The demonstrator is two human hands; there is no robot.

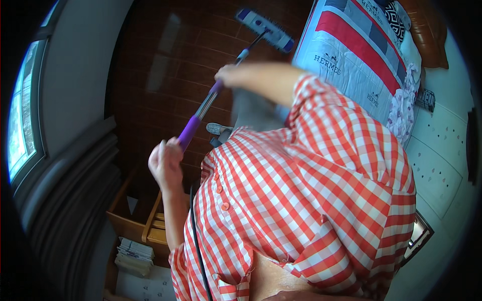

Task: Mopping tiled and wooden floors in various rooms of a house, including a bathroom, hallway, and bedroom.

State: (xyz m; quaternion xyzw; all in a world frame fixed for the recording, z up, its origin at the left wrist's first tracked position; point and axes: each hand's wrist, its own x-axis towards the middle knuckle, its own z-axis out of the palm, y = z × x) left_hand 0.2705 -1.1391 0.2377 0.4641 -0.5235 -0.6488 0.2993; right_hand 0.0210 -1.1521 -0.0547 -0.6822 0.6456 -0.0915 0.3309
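Observation:
My left hand (167, 161) is closed around the top end of the purple grip of a flat mop's pole (191, 129). Further along the pole, my right hand (227, 75) grips it by a second purple sleeve, with that forearm slightly blurred. The pole slants away to the upper right. At its far end the flat mop head (265, 30), pale with purple ends and a fringed edge, lies on the dark reddish-brown tiled floor (211, 45), close to the side of a bed. Below my arms a shoe (214, 128) shows on the floor.
The bed (339, 49) with a striped cover stands at upper right, a patterned cloth (401, 109) at its edge. Grey curtains (75, 169) hang by a window (24, 109) at left. Wooden furniture (128, 222) at lower left holds a paper stack (134, 252).

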